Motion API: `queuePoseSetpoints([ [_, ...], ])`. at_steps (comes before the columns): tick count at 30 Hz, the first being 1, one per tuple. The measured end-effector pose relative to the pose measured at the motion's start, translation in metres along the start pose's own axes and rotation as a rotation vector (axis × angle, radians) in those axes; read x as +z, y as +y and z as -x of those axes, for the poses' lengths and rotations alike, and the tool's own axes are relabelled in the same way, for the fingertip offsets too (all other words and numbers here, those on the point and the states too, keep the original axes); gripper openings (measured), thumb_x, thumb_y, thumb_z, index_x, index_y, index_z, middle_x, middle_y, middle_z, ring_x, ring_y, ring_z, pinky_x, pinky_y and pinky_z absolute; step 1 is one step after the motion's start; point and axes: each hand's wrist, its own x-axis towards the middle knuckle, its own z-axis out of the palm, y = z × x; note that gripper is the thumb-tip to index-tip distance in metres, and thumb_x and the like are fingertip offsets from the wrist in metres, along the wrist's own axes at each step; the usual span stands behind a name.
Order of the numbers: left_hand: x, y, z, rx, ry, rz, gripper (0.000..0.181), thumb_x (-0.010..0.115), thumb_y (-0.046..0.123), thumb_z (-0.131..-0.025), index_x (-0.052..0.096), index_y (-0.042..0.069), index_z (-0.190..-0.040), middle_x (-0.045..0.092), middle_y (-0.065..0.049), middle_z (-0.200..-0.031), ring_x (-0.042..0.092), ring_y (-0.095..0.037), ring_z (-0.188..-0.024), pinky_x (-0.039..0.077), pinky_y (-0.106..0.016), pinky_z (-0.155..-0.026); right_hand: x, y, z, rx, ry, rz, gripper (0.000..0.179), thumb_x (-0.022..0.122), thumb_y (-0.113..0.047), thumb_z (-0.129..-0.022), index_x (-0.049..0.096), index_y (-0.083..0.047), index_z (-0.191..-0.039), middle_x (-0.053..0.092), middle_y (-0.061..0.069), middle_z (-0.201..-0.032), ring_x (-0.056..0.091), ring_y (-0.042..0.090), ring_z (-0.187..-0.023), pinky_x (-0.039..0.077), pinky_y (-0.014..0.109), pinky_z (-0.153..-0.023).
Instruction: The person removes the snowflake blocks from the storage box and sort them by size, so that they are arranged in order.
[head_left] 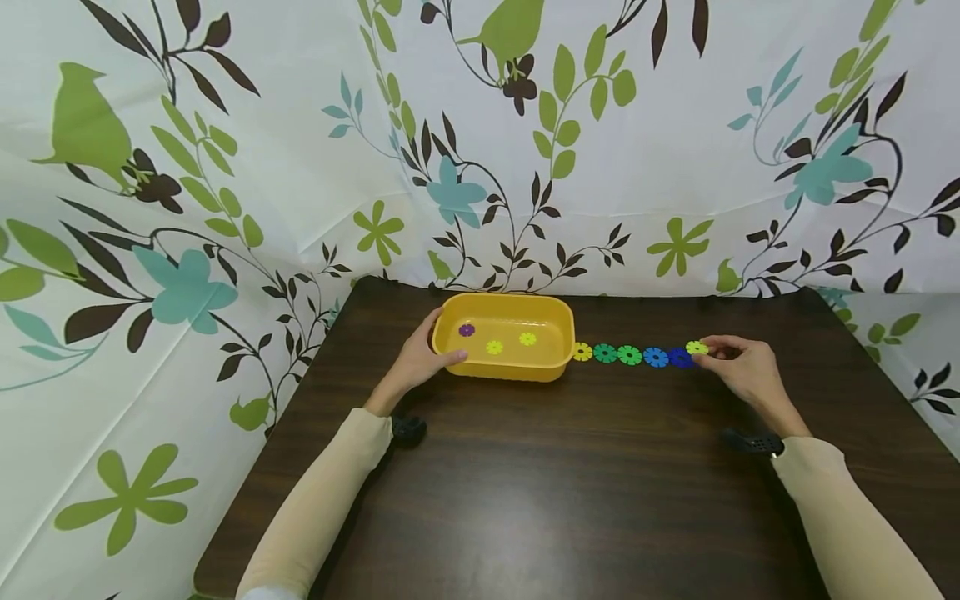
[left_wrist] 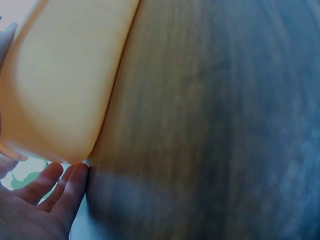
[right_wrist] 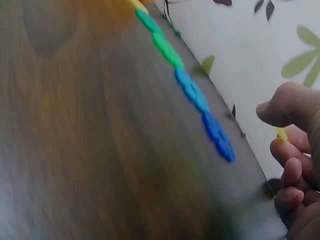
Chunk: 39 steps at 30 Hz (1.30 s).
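My left hand (head_left: 417,357) grips the left end of a yellow plastic tub (head_left: 510,368), its thumb over the rim and the fingers against the outer wall. In the left wrist view the fingertips touch the tub's end wall (left_wrist: 55,85). Inside lie a purple notched disc (head_left: 467,330) and two yellow ones (head_left: 494,347). My right hand (head_left: 750,373) pinches a yellow-green notched disc (head_left: 696,347) between thumb and fingers. It hovers by the dark blue disc (right_wrist: 218,136), at the right end of a row of discs.
From the tub's right side the row runs rightward: a yellow disc (head_left: 582,352), two green discs (head_left: 630,355), a blue disc (head_left: 656,357) and the dark blue one. All rest on a dark wooden table (head_left: 525,483). A leaf-patterned cloth (head_left: 300,125) hangs behind and beside it.
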Motion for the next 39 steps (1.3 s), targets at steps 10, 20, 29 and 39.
queuePoseSetpoints([
  [10,0.0,0.0,0.0,0.03,-0.007,0.005,0.107,0.087,0.041,-0.092,0.022,0.02,-0.175,0.042,-0.018,-0.172,0.054,-0.04,-0.142,0.046,-0.06,-0.124,-0.004,0.016,-0.001,0.013,0.012,0.118,0.037,0.084,-0.026,-0.097,0.079,0.004,-0.117,0.076,0.011,-0.095,0.051,-0.001,-0.073,0.044,0.021,-0.059],
  [20,0.0,0.001,0.0,0.017,-0.003,0.001,0.107,0.086,0.039,-0.093,0.02,0.017,-0.175,0.039,-0.018,-0.174,0.05,-0.041,-0.148,0.041,-0.06,-0.128,-0.002,0.012,-0.005,0.048,-0.05,0.185,0.039,0.082,-0.025,-0.098,0.077,0.006,-0.12,0.076,0.026,-0.109,0.06,0.023,-0.085,0.044,0.024,-0.064],
  [29,0.001,0.0,0.0,0.009,-0.006,0.012,0.108,0.086,0.039,-0.093,0.02,0.018,-0.175,0.041,-0.019,-0.173,0.052,-0.041,-0.146,0.043,-0.06,-0.127,-0.007,0.008,-0.011,0.106,-0.148,0.173,0.044,0.081,-0.025,-0.098,0.075,0.009,-0.125,0.074,0.031,-0.118,0.065,0.036,-0.098,0.047,0.026,-0.07],
  [39,0.0,0.003,-0.001,0.007,-0.007,0.022,0.105,0.086,0.037,-0.093,0.022,0.019,-0.175,0.044,-0.018,-0.17,0.054,-0.04,-0.141,0.047,-0.059,-0.124,-0.007,-0.008,-0.012,0.05,-0.078,0.173,0.051,0.079,-0.03,-0.1,0.071,0.009,-0.131,0.074,0.033,-0.12,0.066,0.038,-0.099,0.046,0.027,-0.069],
])
